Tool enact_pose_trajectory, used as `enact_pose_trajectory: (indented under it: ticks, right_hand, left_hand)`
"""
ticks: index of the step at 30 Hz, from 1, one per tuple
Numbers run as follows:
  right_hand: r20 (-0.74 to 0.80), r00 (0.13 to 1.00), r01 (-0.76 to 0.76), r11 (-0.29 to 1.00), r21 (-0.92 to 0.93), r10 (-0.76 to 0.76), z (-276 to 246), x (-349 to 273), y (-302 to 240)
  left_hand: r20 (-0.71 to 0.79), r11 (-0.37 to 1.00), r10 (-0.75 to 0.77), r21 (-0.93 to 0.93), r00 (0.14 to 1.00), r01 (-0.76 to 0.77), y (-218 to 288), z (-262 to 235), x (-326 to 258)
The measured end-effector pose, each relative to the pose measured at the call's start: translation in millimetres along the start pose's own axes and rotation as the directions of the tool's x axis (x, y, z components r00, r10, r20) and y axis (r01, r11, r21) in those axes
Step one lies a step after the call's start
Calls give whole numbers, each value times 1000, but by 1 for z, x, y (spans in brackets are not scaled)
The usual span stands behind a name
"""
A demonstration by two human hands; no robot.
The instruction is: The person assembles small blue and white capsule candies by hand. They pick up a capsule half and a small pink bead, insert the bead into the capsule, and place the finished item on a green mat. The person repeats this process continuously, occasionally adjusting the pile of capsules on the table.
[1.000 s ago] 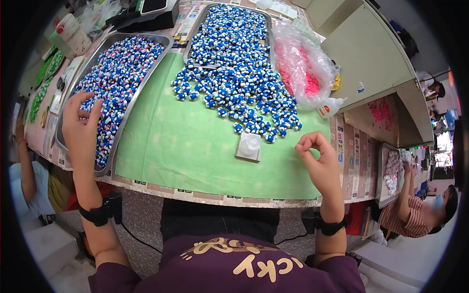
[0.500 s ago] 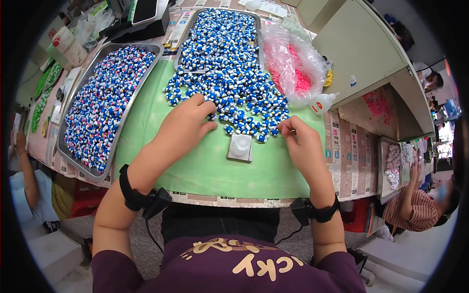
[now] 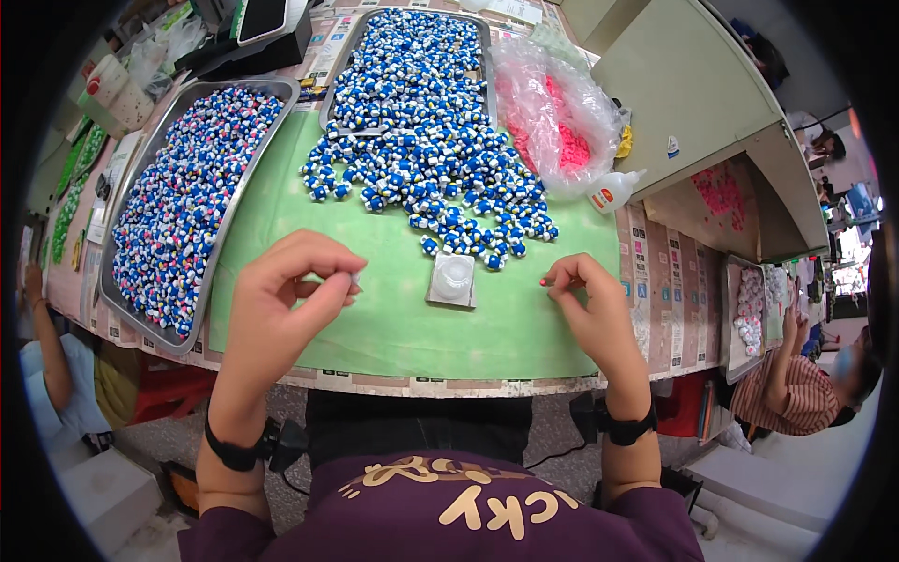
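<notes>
Left hand (image 3: 279, 298) (head view): thumb and fingertips pinched on a small pale piece (image 3: 355, 278), mostly hidden, over the green sheet (image 3: 393, 342) near the table's front edge.
Right hand (image 3: 599, 314): thumb and forefinger pinching a tiny pink piece (image 3: 543, 281).
Clear round dish (image 3: 455, 273): between the hands, on a square block (image 3: 451, 303).
Blue-and-white pieces (image 3: 440, 155): spilling from the metal tray (image 3: 489, 70) by the table's far edge.

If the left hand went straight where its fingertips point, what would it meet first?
Probably the small square greyish block bearing a round translucent dish, though the left hand may pass above it.
</notes>
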State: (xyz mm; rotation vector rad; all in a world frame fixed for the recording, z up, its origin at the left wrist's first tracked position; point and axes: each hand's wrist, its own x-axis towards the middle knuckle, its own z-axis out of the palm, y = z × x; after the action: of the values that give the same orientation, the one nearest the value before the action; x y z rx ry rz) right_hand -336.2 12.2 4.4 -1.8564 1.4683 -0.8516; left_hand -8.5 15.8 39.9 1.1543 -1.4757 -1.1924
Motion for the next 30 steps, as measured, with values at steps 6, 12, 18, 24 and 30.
enact_pose_trajectory:
  ticks: [6, 12, 18, 24, 30]
  right_hand:
    - [37, 999, 20, 996, -91, -16, 4, 4, 1]
    - [23, 976, 199, 934, 298, -215, 16, 0, -63]
    - [16, 929, 348, 890, 295, -369, 38, -6, -88]
    - [149, 962, 91, 780, 619, -231, 38, -6, -93]
    - [174, 944, 171, 867, 467, -280, 36, -7, -92]
  left_hand:
    - [174, 917, -161, -337, 972, 212, 3, 18, -20]
    - [358, 832, -181, -441, 916, 336, -2, 56, -18]
    - [412, 658, -170, -629, 895, 414, -9, 60, -20]
    - [402, 645, -136, -658, 905, 389, -9, 55, -22]
    - [409, 738, -132, -568, 903, 365, -15, 49, -21]
